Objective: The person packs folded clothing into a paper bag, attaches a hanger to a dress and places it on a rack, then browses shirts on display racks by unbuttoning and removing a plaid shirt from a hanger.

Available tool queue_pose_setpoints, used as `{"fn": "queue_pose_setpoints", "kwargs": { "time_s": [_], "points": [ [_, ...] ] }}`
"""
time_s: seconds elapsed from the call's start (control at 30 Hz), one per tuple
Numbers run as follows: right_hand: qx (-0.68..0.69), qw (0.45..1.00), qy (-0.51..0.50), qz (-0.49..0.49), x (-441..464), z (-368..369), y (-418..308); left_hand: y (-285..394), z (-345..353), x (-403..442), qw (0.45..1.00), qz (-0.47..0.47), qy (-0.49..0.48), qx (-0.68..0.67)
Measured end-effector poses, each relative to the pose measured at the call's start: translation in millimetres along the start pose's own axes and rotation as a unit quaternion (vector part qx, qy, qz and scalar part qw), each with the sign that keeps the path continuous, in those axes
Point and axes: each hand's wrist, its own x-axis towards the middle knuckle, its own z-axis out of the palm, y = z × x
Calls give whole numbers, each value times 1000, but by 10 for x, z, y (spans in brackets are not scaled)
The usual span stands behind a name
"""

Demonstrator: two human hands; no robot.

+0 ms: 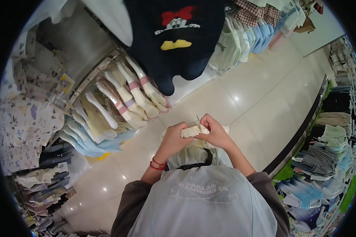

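A small cream patterned garment [192, 131] is bunched in front of my waist, its edge stretched between both hands. My left hand [174, 138], with a red cord bracelet at the wrist, is closed round one end of it. At the other end my right hand [216, 133] pinches the fabric between thumb and fingers. A thin pointed piece [198, 117] sticks up beside the right fingers; what it is I cannot tell. More pale cloth shows below and behind the hands, and my body hides part of it.
Left of me, a rack holds pale garments on white hangers [130, 89]. A navy garment with a cartoon face [178, 39] hangs ahead. Patterned clothes [31, 110] hang far left. On the right, a dark-edged shelf [298, 130] bears folded clothes [320, 160]. Tiled floor [241, 100] lies between.
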Motion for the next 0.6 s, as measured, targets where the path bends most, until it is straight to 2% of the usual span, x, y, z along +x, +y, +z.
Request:
{"fn": "queue_pose_setpoints", "kwargs": {
  "time_s": [0.07, 0.1, 0.17, 0.27, 0.37, 0.47, 0.6],
  "points": [
    [50, 996, 57, -48, -13, -49, -47, -8, 136, 102, 1000, -8, 9, -11],
    [-58, 983, 128, -117, -15, -91, -93, 5, 200, 150, 1000, -15, 20, -16],
    [-267, 895, 258, -247, -11, -182, -196, 23, 313, 244, 998, -31, 45, -25],
    [-268, 889, 222, -297, -124, -367, -262, 0, 495, 359, 997, -44, 55, -19],
    [-186, 955, 87, -214, -184, -514, -99, 33, 614, 423, 998, -24, 65, 0],
    [-125, 974, 91, -164, -200, -619, -62, 209, 653, 448, 996, -35, 58, -61],
    [-121, 977, 88, -150, -244, -730, -47, 330, 704, 466, 995, -55, 41, -72]
  ]
}}
